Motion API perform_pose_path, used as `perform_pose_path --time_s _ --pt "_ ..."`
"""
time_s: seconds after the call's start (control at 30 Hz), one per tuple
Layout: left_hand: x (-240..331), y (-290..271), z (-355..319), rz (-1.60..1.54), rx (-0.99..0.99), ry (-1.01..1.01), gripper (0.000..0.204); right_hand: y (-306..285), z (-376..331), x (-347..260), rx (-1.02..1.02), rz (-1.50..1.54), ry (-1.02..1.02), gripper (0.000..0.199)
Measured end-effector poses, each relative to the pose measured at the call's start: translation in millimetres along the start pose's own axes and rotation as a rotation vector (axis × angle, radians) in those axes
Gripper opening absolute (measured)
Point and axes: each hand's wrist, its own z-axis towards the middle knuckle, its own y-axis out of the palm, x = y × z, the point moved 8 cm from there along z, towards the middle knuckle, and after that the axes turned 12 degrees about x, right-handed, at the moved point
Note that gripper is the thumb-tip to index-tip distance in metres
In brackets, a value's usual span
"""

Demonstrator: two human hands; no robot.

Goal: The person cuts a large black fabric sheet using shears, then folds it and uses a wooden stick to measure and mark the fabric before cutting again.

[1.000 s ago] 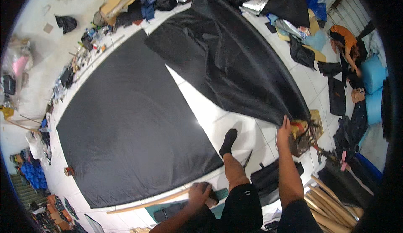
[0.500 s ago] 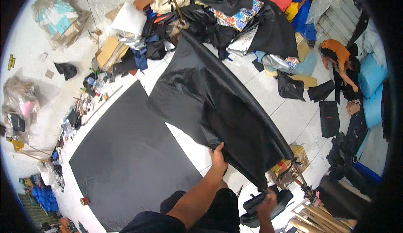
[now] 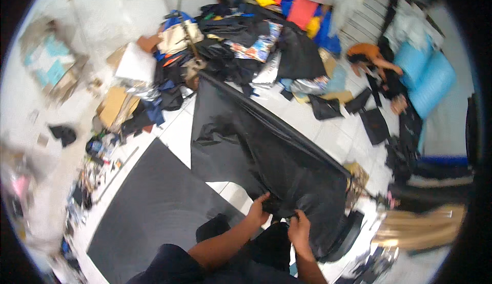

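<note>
Your left grip (image 3: 256, 212) is closed on the near edge of the black sheet (image 3: 225, 145), and your right grip (image 3: 300, 227) pinches that same edge, a little to the right — the two near each other but apart. The sheet spreads out ahead of both, loosely creased, and a long black roll (image 3: 287, 133) runs slantwise along its far side. Left of your left grip, a second dark sheet (image 3: 148, 217) lies flat on the white tiled floor (image 3: 333, 135). Well beyond your grips sits a heap of mixed fabrics (image 3: 302, 53). Far ahead and to the right of your right grip, a person in orange (image 3: 365, 50) bends beside light-blue rolls (image 3: 438, 81); nearer on that side is a tan bundle (image 3: 423, 227) — too blurred to make out.
</note>
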Motion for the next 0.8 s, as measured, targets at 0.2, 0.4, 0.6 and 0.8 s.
perform_pose_path --time_s 0.2,0.4,0.6,0.8 --pt "145.6 -118.2 82.9 -0.082 -0.128 0.211 0.036 36.2 -98.5 -16.8 -0.017 -0.124 -0.093 0.039" --pt "183.9 -174.6 -40.6 0.198 0.188 0.023 0.055 57.7 -176.5 49.6 -0.151 -0.441 -0.047 0.063" --pt "189.4 -211.5 -154.6 0.486 0.072 0.141 0.062 102.8 -244.2 84.0 -0.178 -0.531 -0.010 0.049" --pt "179.6 -378.1 -230.5 0.503 0.133 0.171 0.061 156.8 -403.8 117.1 -0.155 -0.436 -0.084 0.039"
